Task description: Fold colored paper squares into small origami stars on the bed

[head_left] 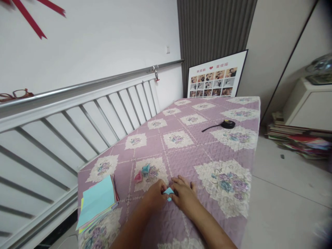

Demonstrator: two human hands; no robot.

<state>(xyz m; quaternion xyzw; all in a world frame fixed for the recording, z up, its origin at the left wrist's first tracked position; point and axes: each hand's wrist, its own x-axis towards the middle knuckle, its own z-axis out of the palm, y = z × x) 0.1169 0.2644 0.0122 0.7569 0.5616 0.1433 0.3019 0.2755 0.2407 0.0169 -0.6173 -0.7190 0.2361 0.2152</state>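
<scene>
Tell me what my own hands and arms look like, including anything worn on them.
Your left hand and right hand are bare, without gloves. Both forearms are uncovered as far as they show, with no sleeve, watch or bracelet visible.

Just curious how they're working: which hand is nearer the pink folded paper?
Left. The left hand is just right of the pink folded paper; the right hand is farther right.

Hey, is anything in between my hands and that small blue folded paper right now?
Nothing visible. The left hand and right hand already touch the small blue paper from either side. The pink folded piece and other blue folded piece lie beyond the left hand, out of the way.
</scene>
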